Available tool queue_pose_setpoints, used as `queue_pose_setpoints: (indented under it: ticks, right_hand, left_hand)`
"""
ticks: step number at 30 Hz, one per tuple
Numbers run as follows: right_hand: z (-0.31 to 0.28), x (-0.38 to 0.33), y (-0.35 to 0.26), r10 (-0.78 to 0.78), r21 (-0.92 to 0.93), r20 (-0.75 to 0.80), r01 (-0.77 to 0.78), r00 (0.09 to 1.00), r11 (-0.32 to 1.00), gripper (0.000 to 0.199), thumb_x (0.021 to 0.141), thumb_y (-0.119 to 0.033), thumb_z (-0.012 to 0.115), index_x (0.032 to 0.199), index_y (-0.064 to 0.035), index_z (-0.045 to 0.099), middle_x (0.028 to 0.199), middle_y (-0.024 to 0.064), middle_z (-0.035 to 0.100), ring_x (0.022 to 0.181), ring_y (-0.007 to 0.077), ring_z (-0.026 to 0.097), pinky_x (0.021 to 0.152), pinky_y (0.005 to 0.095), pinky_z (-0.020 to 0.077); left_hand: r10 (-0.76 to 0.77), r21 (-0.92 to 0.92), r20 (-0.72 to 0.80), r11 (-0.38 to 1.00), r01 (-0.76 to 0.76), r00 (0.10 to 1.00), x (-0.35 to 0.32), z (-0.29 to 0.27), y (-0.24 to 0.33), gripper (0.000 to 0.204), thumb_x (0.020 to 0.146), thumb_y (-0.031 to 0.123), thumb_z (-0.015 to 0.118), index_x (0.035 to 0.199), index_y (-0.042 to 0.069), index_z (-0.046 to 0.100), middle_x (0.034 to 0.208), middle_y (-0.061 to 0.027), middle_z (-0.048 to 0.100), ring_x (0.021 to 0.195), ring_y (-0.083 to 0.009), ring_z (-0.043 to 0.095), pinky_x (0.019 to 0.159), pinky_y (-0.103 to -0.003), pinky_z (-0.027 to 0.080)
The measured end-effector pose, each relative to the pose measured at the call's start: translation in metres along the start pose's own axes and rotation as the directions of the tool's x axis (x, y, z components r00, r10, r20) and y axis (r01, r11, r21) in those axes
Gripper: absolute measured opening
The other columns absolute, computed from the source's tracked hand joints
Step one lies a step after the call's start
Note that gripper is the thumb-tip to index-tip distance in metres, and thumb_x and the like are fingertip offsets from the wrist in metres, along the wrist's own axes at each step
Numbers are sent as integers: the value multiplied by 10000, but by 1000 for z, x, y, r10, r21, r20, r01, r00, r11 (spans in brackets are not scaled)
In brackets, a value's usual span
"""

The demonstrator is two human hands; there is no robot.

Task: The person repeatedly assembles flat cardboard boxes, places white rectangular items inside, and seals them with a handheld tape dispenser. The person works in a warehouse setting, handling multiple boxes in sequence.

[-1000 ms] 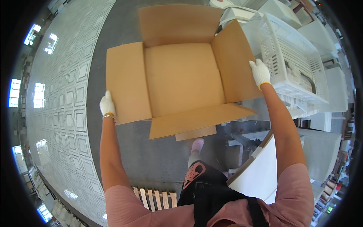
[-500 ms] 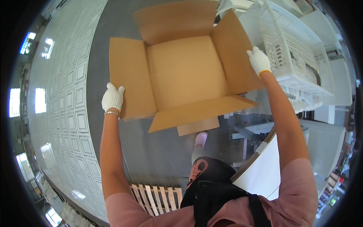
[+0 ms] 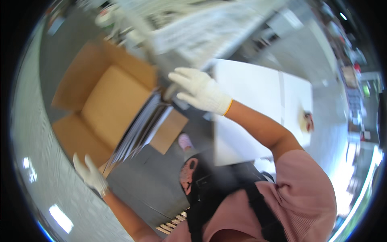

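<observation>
White panel (image 3: 248, 86), brown carton (image 3: 115, 101) flank right hand (image 3: 200, 90)

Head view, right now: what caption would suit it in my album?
Left hand and right hand, both gloved and open, near an open cardboard box; flat white surface at right.

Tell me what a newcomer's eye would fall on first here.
The large open cardboard box, its flaps spread at left, would probably catch the eye first. Next come the white-gloved hands: the right hand near the centre with fingers spread, the left hand at lower left, by the box's lower corner. Right of centre, a bright white panel stands out.
</observation>
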State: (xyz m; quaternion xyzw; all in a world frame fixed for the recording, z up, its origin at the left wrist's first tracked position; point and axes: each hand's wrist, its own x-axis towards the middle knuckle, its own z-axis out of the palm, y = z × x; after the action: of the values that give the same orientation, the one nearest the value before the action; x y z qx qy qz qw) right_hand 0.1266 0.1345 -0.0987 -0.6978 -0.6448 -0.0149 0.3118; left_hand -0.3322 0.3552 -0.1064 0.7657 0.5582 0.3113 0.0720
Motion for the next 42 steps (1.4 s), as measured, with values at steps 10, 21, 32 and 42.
queue_pose_setpoints:
  ticks: [10,21,32,42]
  right_hand:
    - [-290,-485,189,895,-417,-378,-906,239,66,844,857,-329,754,1605,-128,419,1595,247,461,1421,443,505,1145,515,459]
    - [-338,-611,246,999,-103,10,-994,34,34,617,622,-315,815,1189,-90,730,1430,164,552,1375,381,523,1074,457,524]
    - [-345,-619,252,989,56,-138,-997,52,60,603,538,-346,814,1102,-135,779,1315,137,605,1225,379,628,1015,453,553]
    - [-373,-627,236,991,414,-136,-908,6,62,480,695,-256,763,1115,-28,716,934,172,730,859,290,700,806,384,561]
  left_hand:
    - [187,-331,695,941,78,694,-245,108,263,735,1038,332,639,1617,-38,377,1644,-241,452,1521,-362,445,1232,-420,356]
    - [84,-274,812,929,249,578,-234,163,343,905,1017,309,680,1657,-100,188,1650,-241,432,1456,-304,511,1165,-377,429]
    - [-5,-366,713,850,378,701,-206,121,376,492,1043,323,683,1344,-63,637,1123,-71,731,915,-134,672,817,-272,532]
    - [158,-516,727,769,379,668,-158,-52,437,334,1039,244,656,1193,-52,678,1102,-82,716,962,-167,651,849,-320,525]
